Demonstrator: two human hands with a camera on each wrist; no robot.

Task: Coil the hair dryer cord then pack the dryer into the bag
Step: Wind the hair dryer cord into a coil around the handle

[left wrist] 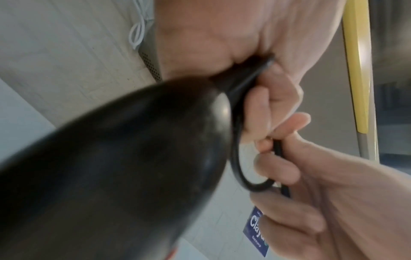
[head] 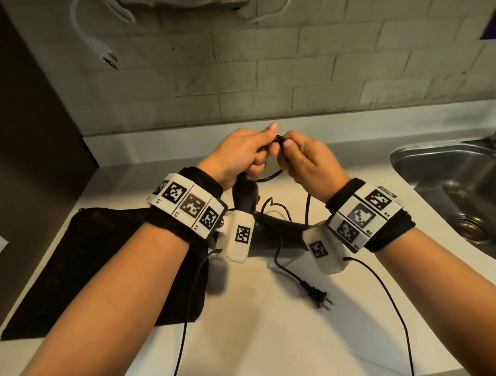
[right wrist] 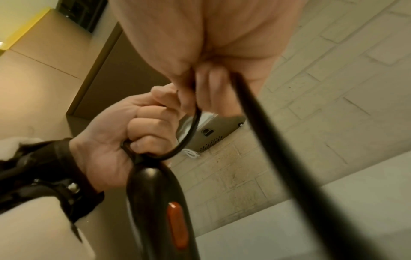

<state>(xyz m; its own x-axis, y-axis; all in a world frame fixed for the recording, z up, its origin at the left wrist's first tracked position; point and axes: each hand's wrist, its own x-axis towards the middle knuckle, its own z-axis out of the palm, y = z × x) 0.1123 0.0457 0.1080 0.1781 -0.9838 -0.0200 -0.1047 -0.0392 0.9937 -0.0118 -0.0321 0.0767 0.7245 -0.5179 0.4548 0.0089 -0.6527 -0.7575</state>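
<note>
Nearest the camera, below the right hand (head: 306, 161), the plug (head: 317, 295) is seen lying on the counter (head: 264, 332), with the black cord (head: 277, 255) trailing up from it toward the wrists. To the left of and beneath the left hand (head: 236, 156), the black bag (head: 95, 267) is laid flat on the counter. The hair dryer (right wrist: 155, 202) is hung by its cord end from the left hand, whose fingers are curled tightly round a small loop of cord (left wrist: 240, 168). The same cord is pinched by the curled fingers of the right hand, just beside the left. A steel sink (head: 455, 181) is set to the right of the right hand, and a brick wall (head: 263, 70) stands beyond both hands.
</note>
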